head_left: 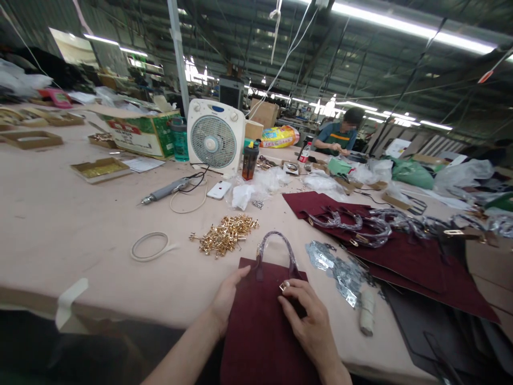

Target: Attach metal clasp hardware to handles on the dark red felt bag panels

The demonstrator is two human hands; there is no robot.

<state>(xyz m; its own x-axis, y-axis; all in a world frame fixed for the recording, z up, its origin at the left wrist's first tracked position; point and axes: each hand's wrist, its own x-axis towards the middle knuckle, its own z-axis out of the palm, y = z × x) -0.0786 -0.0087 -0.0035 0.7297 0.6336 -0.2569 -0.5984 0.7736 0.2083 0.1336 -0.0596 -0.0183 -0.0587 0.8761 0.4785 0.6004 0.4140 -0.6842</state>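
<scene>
A maroon bag panel [260,331] lies at the table's front edge, with a plastic-wrapped handle [276,235] looped at its top. My left hand [226,297] holds the panel's left edge, thumb along the border and the other fingers hidden behind it. Over the panel, just below the handle's right end, my right hand [306,315] pinches a small shiny metal fitting [284,286]. Beyond the panel sits a pile of small gold metal fittings [224,235]. Flat silver metal plates [336,270] are spread to the right of my right hand.
A roll of tape [150,246] and a grey electric screwdriver [166,190] lie at left. Behind stand a box fan [214,136] and a dark bottle [250,161], near a phone [219,190]. More maroon panels [420,262] are stacked at right. A co-worker [339,133] sits across the table.
</scene>
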